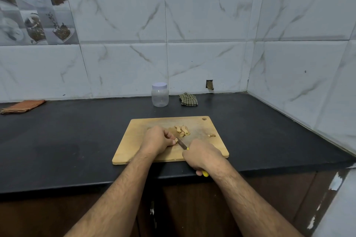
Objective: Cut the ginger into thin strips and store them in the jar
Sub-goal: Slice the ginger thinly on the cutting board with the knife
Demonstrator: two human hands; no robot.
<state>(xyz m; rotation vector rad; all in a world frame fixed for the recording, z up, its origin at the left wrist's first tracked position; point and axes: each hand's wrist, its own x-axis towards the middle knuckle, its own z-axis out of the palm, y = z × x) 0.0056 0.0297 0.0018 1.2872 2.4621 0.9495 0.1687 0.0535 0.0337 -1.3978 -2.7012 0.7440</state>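
Your left hand point(158, 139) is curling its fingers down on a small ginger piece point(176, 139) on the wooden cutting board point(134, 140), pinning it at the fingertips. Your right hand point(202, 155) is gripping a yellow-handled knife point(182, 144) in a closed fist, its blade angling up-left and touching the piece just beside your left fingertips. A pile of cut ginger point(182, 131) is lying just beyond, with a few scraps point(212, 135) sitting apart to the right. The clear jar point(160, 97), its white lid on, is standing behind the board on the dark counter point(77, 140), near a checked cloth point(188, 99).
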